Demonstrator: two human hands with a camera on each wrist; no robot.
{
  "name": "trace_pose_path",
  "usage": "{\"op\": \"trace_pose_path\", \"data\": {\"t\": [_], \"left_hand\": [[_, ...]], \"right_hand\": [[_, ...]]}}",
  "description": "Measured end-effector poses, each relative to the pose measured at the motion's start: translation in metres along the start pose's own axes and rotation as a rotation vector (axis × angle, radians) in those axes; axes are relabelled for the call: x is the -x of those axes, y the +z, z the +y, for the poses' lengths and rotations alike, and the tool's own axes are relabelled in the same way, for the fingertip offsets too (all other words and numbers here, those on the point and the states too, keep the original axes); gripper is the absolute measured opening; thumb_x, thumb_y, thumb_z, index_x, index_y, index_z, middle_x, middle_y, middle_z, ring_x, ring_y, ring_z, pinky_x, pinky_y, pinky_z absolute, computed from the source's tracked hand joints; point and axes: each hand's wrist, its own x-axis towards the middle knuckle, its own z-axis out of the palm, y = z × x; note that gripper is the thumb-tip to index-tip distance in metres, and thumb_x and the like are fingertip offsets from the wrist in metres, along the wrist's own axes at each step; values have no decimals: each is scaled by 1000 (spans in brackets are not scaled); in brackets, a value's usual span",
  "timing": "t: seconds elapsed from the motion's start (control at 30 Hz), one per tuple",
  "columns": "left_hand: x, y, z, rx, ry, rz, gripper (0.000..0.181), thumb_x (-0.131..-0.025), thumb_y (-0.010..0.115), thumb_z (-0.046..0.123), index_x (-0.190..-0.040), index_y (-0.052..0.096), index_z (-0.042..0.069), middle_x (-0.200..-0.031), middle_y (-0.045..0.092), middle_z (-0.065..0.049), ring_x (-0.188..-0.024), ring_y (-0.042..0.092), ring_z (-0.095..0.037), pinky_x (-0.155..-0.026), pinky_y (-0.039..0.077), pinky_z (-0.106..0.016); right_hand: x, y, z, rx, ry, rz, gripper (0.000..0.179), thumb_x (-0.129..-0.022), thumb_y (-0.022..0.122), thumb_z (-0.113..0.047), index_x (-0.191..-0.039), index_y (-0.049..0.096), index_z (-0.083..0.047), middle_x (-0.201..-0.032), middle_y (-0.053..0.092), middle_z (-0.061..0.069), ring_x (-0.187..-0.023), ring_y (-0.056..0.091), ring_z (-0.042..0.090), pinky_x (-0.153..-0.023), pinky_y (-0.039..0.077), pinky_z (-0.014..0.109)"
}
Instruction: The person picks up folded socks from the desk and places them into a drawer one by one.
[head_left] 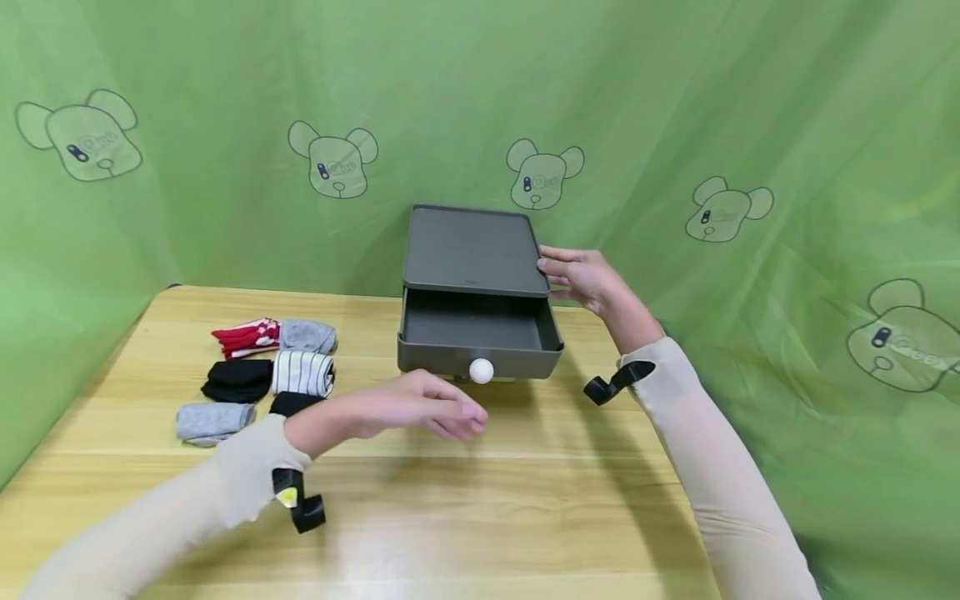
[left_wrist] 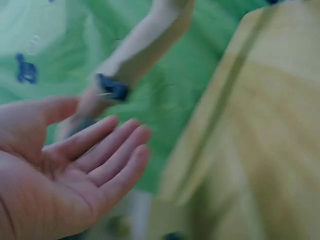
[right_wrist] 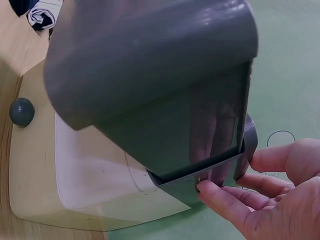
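A dark grey drawer box (head_left: 471, 250) stands toward the back of the table, its drawer (head_left: 517, 363) pulled partway out and bare inside. A round white knob (head_left: 481, 371) sits on the drawer front. My right hand (head_left: 581, 277) touches the box's right side, fingers nearly straight; in the right wrist view its fingertips (right_wrist: 206, 187) rest along the box's edge. Just in front of the drawer, below the knob, my left hand (head_left: 420, 406) hovers with relaxed fingers and holds nothing. The left wrist view shows its palm (left_wrist: 70, 185) bare.
Beneath the grey box is a cream-white unit (right_wrist: 90, 170) with a dark round knob (right_wrist: 22, 111). Several folded socks lie at the left of the wooden table (head_left: 450, 517): red-and-white (head_left: 247, 337), grey (head_left: 307, 336), striped (head_left: 302, 372) and black (head_left: 237, 381). A green curtain (head_left: 450, 100) hangs behind.
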Motion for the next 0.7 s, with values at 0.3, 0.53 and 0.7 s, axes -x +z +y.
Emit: {"op": "trace_pose_path", "data": {"t": [0.3, 0.53, 0.7], "left_hand": [[58, -61, 32, -424, 78, 73, 22, -100, 66, 26, -119, 73, 16, -117, 75, -5, -109, 71, -19, -100, 56, -31], [80, -112, -5, -657, 13, 207, 16, -96, 72, 17, -106, 76, 6, -100, 76, -2, -92, 71, -13, -85, 59, -24], [85, -133, -41, -731, -57, 233, 10, -90, 75, 8, -97, 75, 0, -89, 76, -2, -84, 70, -12, -75, 59, -22]], "right_hand": [[-1, -1, 2, 8, -16, 3, 56, -105, 55, -12, -157, 35, -9, -167, 27, 18, -152, 30, 38, -120, 38, 53], [-2, -1, 4, 4, -15, -1, 56, -105, 56, -13, -157, 35, -10, -167, 26, 18, -153, 27, 39, -120, 37, 53], [-4, 0, 4, 4, -20, -1, 57, -105, 56, -13, -157, 35, -9, -166, 28, 19, -152, 30, 39, -120, 37, 54]]}}
